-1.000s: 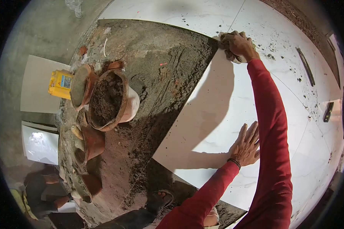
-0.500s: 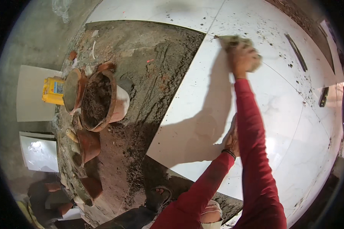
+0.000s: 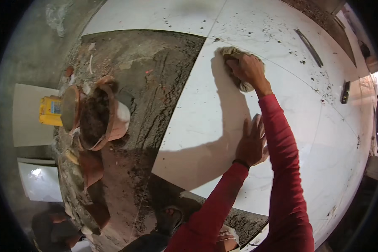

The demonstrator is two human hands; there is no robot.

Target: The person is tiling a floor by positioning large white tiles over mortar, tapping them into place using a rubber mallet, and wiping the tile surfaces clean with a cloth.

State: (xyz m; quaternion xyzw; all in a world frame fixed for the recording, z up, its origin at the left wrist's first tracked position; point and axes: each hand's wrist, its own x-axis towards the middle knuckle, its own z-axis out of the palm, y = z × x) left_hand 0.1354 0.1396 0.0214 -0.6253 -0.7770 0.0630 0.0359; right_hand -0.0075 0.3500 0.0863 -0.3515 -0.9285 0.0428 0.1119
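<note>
My right hand (image 3: 248, 67) grips a bunched, dirty beige cloth (image 3: 239, 84) against the upper part of a white marbled tile (image 3: 185, 138), a little in from its corner. Below it my left hand (image 3: 250, 140) lies on the same tile with fingers spread, partly in shadow and partly behind my right arm. The tile borders a bed of grey mortar (image 3: 155, 96) on the left. Specks of grit and a long dark bar (image 3: 308, 48) lie on the neighbouring tiles to the upper right.
Clay-coloured tubs of mortar (image 3: 96, 122), a yellow jerrycan (image 3: 50, 110), loose tiles (image 3: 40, 180) and crumpled plastic (image 3: 56, 19) are at the left. A spirit level (image 3: 345, 92) lies at the right. Another person's legs (image 3: 50, 231) show at the lower left.
My right hand has moved the cloth from the tile's corner down along its surface. My left hand has shifted slightly up and left. The view has shifted, carrying the scene leftward.
</note>
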